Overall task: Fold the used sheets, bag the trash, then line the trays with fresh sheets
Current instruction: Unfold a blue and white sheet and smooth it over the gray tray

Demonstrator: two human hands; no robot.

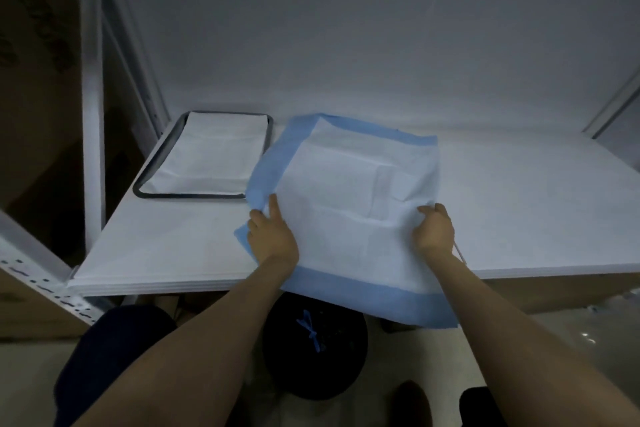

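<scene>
A white sheet with a blue border (349, 191) lies spread on the white shelf (173, 253), its near edge hanging over the shelf's front. My left hand (272, 236) grips the sheet's left side, where the blue border is curled up. My right hand (434, 229) pinches its right edge. To the left stands a dark-rimmed tray (157, 163) lined with a white sheet (211, 152). Below the shelf edge sits a tied black trash bag (313, 347) with a blue tie.
White shelf uprights (91, 114) rise at the left, with a perforated rail (45, 284) below them. A white back wall closes the shelf. The shelf surface extends to the right of the sheet. Cardboard boxes stand at the far left.
</scene>
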